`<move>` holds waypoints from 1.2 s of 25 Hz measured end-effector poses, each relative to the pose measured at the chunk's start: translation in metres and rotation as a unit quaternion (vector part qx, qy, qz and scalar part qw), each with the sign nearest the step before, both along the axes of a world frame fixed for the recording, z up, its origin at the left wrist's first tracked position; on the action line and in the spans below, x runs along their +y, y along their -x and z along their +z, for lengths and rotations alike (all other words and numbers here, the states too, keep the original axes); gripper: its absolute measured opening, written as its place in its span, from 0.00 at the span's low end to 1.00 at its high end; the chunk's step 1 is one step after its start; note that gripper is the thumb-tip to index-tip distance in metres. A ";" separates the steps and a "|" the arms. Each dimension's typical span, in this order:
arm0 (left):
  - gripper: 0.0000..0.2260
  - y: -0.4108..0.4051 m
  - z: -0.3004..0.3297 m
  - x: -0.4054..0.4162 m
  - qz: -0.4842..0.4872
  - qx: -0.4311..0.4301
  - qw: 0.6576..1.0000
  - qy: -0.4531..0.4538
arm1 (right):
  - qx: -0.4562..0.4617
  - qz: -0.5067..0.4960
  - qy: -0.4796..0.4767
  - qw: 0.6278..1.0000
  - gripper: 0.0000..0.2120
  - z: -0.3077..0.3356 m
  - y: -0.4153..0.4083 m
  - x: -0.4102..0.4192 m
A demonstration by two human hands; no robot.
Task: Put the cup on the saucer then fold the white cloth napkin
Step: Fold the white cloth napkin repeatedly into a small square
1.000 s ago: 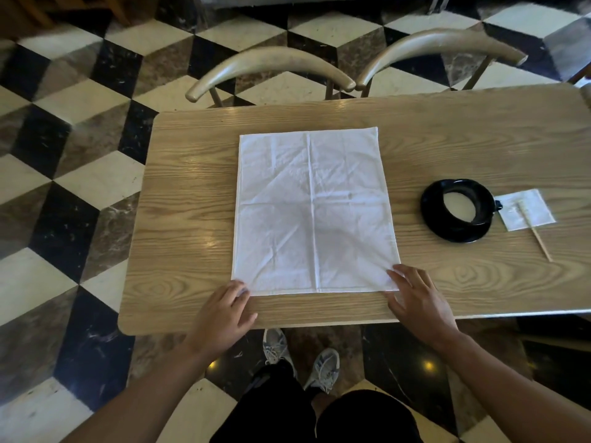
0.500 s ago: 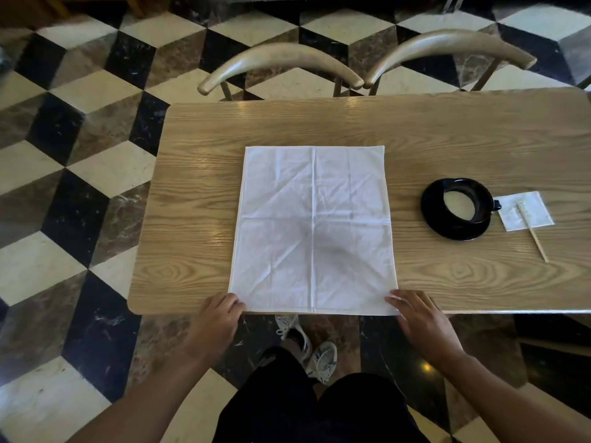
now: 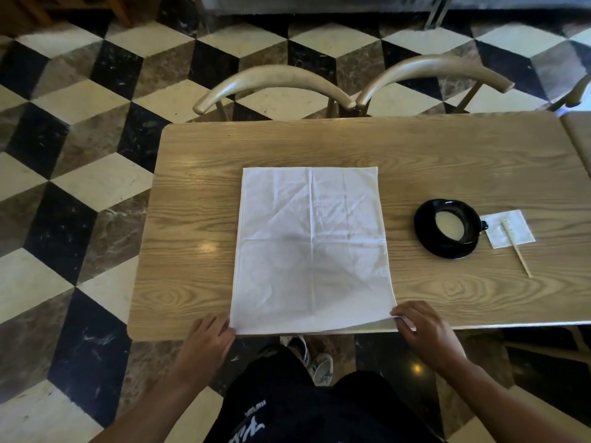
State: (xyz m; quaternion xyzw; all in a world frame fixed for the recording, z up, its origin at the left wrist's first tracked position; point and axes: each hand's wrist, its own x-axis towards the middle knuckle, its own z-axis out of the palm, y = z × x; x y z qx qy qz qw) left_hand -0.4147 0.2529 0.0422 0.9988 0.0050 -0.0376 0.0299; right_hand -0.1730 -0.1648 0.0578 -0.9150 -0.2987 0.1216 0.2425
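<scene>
hands pinch the napkin (image 3: 311, 251) near corners at lower centre, left hand (image 3: 206, 342) and right hand (image 3: 423, 330), likely to fold; cup (image 3: 452, 226) sits on saucer (image 3: 428, 241).

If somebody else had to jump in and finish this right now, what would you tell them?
Left hand: pinching the near left corner of the white cloth napkin.
Right hand: pinching the near right corner, which is lifted slightly off the table.
The napkin lies open and flat apart from that, its near edge at the table's front edge.
The black cup already sits on the black saucer, right of the napkin. Beside it lie a small paper packet and a wooden stirrer.
Done: cup on saucer.
Left: fold the napkin, probably by carrying the near edge to the far edge.
</scene>
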 end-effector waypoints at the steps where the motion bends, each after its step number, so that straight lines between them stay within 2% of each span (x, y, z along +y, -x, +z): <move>1: 0.14 -0.001 0.003 0.001 0.001 0.012 1.000 0.006 | 0.009 -0.009 0.005 1.000 0.10 0.004 -0.003 0.003; 6: 0.11 -0.018 0.013 0.007 -0.013 0.026 0.997 0.072 | 0.021 -0.046 0.002 0.999 0.09 0.020 -0.018 0.020; 9: 0.10 -0.035 0.024 0.015 0.057 0.022 0.984 0.167 | 0.018 -0.068 -0.019 0.997 0.09 0.025 -0.029 0.028; 12: 0.04 -0.063 0.041 0.022 0.231 0.051 0.931 0.277 | 0.029 -0.125 -0.029 0.991 0.08 0.032 -0.040 0.037; 14: 0.09 -0.085 0.048 0.032 0.296 0.033 0.903 0.308 | 0.053 -0.166 -0.033 0.984 0.06 0.038 -0.047 0.044; 20: 0.07 -0.141 0.057 0.057 0.352 -0.021 0.840 0.412 | 0.089 -0.276 -0.041 0.956 0.03 0.057 -0.074 0.070; 24: 0.06 -0.165 0.056 0.074 0.362 -0.040 0.812 0.456 | 0.113 -0.330 -0.059 0.935 0.03 0.061 -0.096 0.089; 27: 0.05 -0.178 0.059 0.089 0.384 -0.013 0.764 0.518 | 0.128 -0.346 -0.078 0.926 0.04 0.057 -0.116 0.100; 30: 0.09 -0.196 0.058 0.109 0.426 0.019 0.698 0.575 | 0.146 -0.367 -0.101 0.913 0.03 0.050 -0.139 0.112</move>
